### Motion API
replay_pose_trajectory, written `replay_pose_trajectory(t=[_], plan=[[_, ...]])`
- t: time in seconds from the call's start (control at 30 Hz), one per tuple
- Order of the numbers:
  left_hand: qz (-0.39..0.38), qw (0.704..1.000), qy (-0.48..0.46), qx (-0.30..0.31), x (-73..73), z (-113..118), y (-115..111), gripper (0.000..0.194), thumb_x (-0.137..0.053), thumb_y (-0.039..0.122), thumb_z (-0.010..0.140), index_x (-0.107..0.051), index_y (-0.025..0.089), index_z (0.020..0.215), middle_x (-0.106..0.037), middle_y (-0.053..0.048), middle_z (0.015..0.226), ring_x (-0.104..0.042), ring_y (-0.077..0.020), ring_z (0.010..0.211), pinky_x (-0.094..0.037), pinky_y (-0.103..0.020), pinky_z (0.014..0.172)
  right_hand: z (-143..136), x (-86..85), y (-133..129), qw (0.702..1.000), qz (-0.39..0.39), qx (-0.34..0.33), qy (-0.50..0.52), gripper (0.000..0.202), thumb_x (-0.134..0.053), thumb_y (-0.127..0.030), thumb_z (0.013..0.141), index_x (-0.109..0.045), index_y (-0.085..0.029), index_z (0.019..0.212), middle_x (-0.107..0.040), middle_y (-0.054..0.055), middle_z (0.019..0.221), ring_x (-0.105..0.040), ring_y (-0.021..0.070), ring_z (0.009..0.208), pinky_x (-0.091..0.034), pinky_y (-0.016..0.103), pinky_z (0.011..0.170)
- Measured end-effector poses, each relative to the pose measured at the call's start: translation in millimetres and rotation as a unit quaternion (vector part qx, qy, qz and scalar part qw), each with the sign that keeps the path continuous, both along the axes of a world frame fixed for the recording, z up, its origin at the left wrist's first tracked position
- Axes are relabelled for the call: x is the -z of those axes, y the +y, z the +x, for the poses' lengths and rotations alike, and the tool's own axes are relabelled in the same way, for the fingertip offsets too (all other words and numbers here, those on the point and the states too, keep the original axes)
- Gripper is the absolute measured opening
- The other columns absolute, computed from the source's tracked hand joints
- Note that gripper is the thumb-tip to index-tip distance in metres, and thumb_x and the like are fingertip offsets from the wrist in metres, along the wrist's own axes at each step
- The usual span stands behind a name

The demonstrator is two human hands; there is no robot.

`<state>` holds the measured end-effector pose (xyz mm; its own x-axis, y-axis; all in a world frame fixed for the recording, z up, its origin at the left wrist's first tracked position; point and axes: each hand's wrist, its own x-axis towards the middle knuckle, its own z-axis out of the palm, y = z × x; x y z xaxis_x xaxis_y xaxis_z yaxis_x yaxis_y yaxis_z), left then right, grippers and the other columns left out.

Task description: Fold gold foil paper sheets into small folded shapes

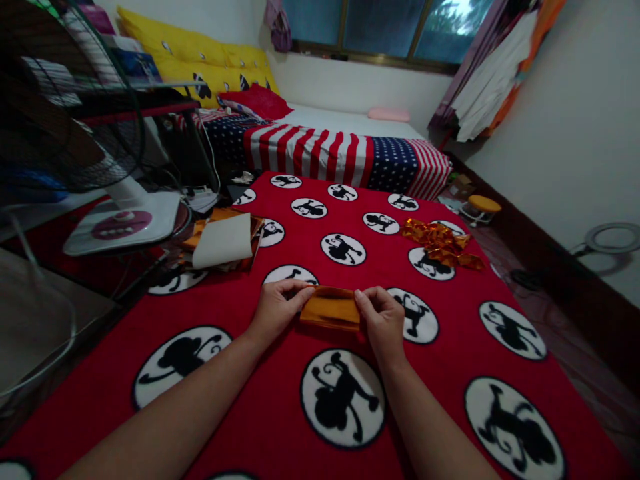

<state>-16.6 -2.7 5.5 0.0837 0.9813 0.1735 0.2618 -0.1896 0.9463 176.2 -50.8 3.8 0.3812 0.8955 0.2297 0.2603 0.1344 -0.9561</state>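
Both of my hands pinch a folded sheet of orange-gold paper (330, 311) by its two ends, just above a red cloth with black-and-white monkey circles (260, 400). My left hand (281, 305) grips the paper's left end between thumb and fingers. At the opposite end, my right hand (383, 317) pinches the upper right corner. The paper is creased lengthwise, with a darker band along its upper part. To the right on the cloth lies a pile of shiny orange folded foil pieces (440, 241). A stack of orange paper with a pale sheet (223, 241) on top lies at the left edge.
A standing fan (123, 220) occupies the left side, with cables around it. Behind the cloth is a bed with a stars-and-stripes cover (320, 153) and yellow cushions (200, 60). A small stool (484, 204) and a ring-shaped object (613, 238) are at the right.
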Motion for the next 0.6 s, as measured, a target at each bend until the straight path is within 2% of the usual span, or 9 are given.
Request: replay_pose_trajectory(t=[0.17, 0.33, 0.47, 0.6], plan=[[0.047, 0.990, 0.135, -0.014, 1.6, -2.0, 1.6, 0.018, -0.065, 0.033, 0.079, -0.076, 0.019, 0.080, -0.076, -0.003, 0.080, -0.067, -0.0177, 0.073, -0.049, -0.026, 0.067, 0.2, 0.6, 0.8, 0.994, -0.023, 0.003, -0.104, 0.031, -0.060, -0.040, 0.085, -0.053, -0.019, 0.063, -0.050, -0.004, 0.056, -0.046, 0.0099, 0.052, -0.033, 0.022, 0.052], [0.118, 0.950, 0.289, -0.010, -1.0, -2.7, 2.5, 0.014, -0.064, 0.030, 0.080, -0.074, 0.022, 0.074, -0.075, -0.002, 0.081, -0.065, -0.0200, 0.080, -0.045, -0.032, 0.077, 2.6, -2.5, 2.6, 0.956, -0.062, 0.017, -0.286, 0.029, -0.057, -0.039, 0.086, -0.058, -0.020, 0.064, -0.056, -0.004, 0.056, -0.052, 0.0110, 0.054, -0.032, 0.023, 0.056], [0.130, 0.930, 0.345, -0.005, -2.6, -0.6, 3.3, 0.014, -0.063, 0.029, 0.079, -0.072, 0.022, 0.070, -0.072, -0.002, 0.079, -0.062, -0.0208, 0.081, -0.042, -0.034, 0.077, 2.5, -5.4, 5.9, 0.916, -0.107, 0.022, -0.386, 0.026, -0.057, -0.038, 0.084, -0.060, -0.022, 0.065, -0.060, -0.003, 0.057, -0.054, 0.0121, 0.054, -0.027, 0.024, 0.055], [0.124, 0.922, 0.367, -0.005, -1.9, 1.5, 4.4, 0.014, -0.063, 0.029, 0.079, -0.069, 0.021, 0.068, -0.071, -0.002, 0.078, -0.061, -0.0208, 0.080, -0.040, -0.034, 0.076, 0.8, -8.0, 8.5, 0.889, -0.139, 0.016, -0.435, 0.022, -0.057, -0.038, 0.083, -0.060, -0.023, 0.067, -0.063, -0.003, 0.060, -0.055, 0.0133, 0.057, -0.024, 0.024, 0.054]])
